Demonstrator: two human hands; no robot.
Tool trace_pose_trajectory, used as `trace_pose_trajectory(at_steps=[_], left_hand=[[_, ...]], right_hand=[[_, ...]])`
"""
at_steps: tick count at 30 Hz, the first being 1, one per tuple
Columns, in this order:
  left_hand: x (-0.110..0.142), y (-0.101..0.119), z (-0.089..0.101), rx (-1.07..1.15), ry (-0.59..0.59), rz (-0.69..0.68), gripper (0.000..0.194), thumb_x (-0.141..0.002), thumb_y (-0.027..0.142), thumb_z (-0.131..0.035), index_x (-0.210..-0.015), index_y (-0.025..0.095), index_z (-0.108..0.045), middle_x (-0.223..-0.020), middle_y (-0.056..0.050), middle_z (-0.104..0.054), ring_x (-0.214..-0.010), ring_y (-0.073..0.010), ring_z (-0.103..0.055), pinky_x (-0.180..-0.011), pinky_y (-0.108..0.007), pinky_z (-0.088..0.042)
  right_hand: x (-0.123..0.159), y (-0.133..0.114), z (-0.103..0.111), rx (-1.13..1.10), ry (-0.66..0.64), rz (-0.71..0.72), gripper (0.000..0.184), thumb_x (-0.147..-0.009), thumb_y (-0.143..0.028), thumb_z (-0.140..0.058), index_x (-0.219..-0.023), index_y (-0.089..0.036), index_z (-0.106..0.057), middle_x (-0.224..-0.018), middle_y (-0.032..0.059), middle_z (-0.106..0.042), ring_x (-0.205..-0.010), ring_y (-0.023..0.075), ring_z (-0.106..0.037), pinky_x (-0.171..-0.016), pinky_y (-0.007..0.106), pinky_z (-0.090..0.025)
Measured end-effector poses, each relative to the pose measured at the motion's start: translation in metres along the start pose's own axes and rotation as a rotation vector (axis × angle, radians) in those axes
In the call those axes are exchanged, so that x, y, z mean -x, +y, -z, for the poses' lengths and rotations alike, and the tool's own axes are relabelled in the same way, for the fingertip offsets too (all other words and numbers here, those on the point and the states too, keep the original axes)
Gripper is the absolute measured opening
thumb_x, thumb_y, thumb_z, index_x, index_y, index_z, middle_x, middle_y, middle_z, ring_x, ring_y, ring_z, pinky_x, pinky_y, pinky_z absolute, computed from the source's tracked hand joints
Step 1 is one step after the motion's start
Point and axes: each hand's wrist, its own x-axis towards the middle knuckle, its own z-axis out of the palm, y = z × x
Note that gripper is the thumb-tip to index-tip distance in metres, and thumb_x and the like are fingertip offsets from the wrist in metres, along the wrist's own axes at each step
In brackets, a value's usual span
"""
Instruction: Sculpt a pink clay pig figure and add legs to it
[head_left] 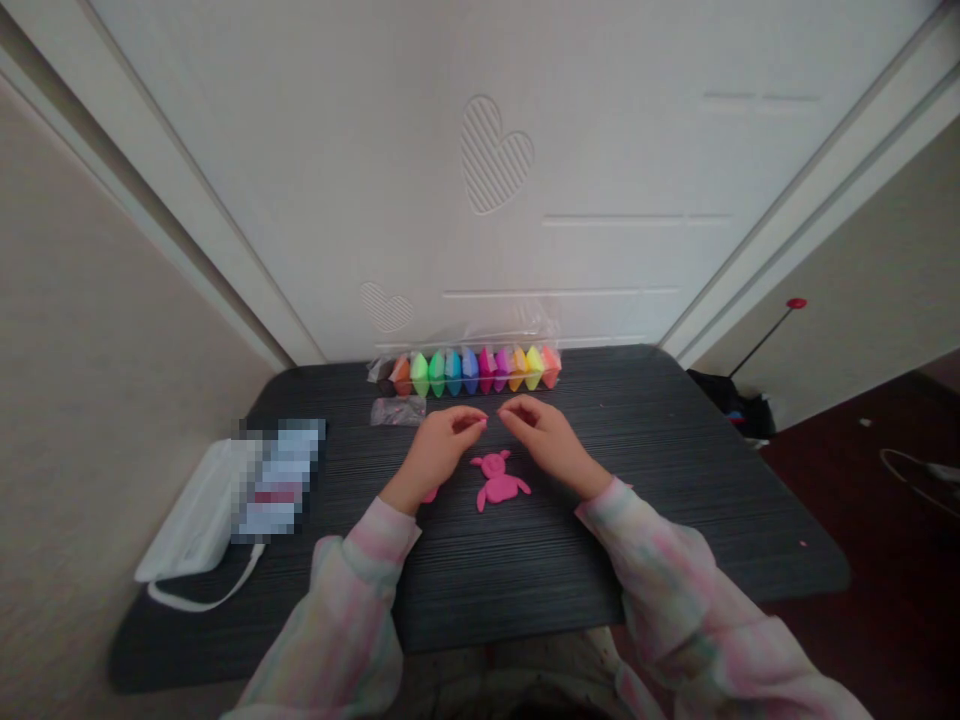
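- While the two hands face each other over the dark table [675, 500], a narrow gap parts their fingertips.
- The left hand [444, 445] has its thumb and fingers pinched together, a speck of pink [484, 420] showing at their tips.
- The right hand [547, 440] has its thumb and forefinger drawn together at the tips; whether anything sits between them is too small to tell.
- Just on the wearer's side of both sets of fingers, between the wrists, the pink figure [499, 488] lies flat, with two ears, a rounded head, a wider body and a limb slanting out on each side.
- Behind the left fingers, beside that wrist, a pink piece [430, 495] peeks out, mostly hidden.
- Beyond the fingertips, a row of coloured packets [470, 372] stretches sideways, running from dark brown through greens, blues and purples to yellow and coral, with clear plastic about it.
- Near the left fingers, on their far left side, lies a crumpled clear wrapper [397, 411].
- Well left of the left fingers are a white device [191, 520], a pixelated object [281, 480] and a white cable [217, 604].
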Motion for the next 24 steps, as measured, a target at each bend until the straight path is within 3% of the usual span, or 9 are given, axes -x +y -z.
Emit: trace_pose_trajectory(at_steps=[6, 14, 19, 24], left_hand=[[-0.004, -0.014, -0.012, -0.099, -0.069, -0.045, 0.021, -0.075, 0.024, -0.052, -0.085, 0.02, -0.07, -0.089, -0.006, -0.069, -0.085, -0.0202, -0.06, -0.08, -0.032, -0.043], [0.0, -0.016, -0.011, -0.175, -0.115, -0.064, 0.021, -0.076, 0.024, -0.051, -0.085, 0.023, -0.07, -0.085, -0.005, -0.068, -0.082, -0.0193, -0.058, -0.08, -0.033, -0.041], [-0.001, -0.014, -0.011, -0.156, -0.069, -0.056, 0.017, -0.074, 0.026, -0.054, -0.079, 0.023, -0.069, -0.08, -0.004, -0.067, -0.08, -0.0189, -0.055, -0.079, -0.032, -0.04], [0.002, -0.012, -0.01, -0.055, 0.003, -0.01, 0.016, -0.072, 0.029, -0.056, -0.077, 0.02, -0.068, -0.08, -0.004, -0.065, -0.08, -0.0185, -0.055, -0.076, -0.031, -0.041]], right_hand=[[-0.001, 0.018, -0.011, -0.034, 0.136, -0.015, 0.02, -0.08, -0.031, -0.046, -0.083, -0.017, -0.058, -0.075, 0.0019, -0.061, -0.068, 0.0137, -0.053, -0.064, 0.027, -0.041], [0.0, 0.027, -0.008, -0.032, 0.195, -0.038, 0.019, -0.079, -0.03, -0.046, -0.083, -0.017, -0.059, -0.08, 0.0039, -0.062, -0.069, 0.0145, -0.054, -0.066, 0.028, -0.043], [0.001, 0.028, -0.008, 0.007, 0.166, 0.018, 0.017, -0.079, -0.027, -0.046, -0.084, -0.018, -0.059, -0.079, 0.0029, -0.061, -0.069, 0.014, -0.054, -0.067, 0.029, -0.043], [0.005, 0.023, -0.009, 0.056, 0.025, 0.161, 0.018, -0.078, -0.025, -0.052, -0.092, -0.02, -0.061, -0.079, 0.0009, -0.063, -0.072, 0.0132, -0.056, -0.072, 0.029, -0.044]])
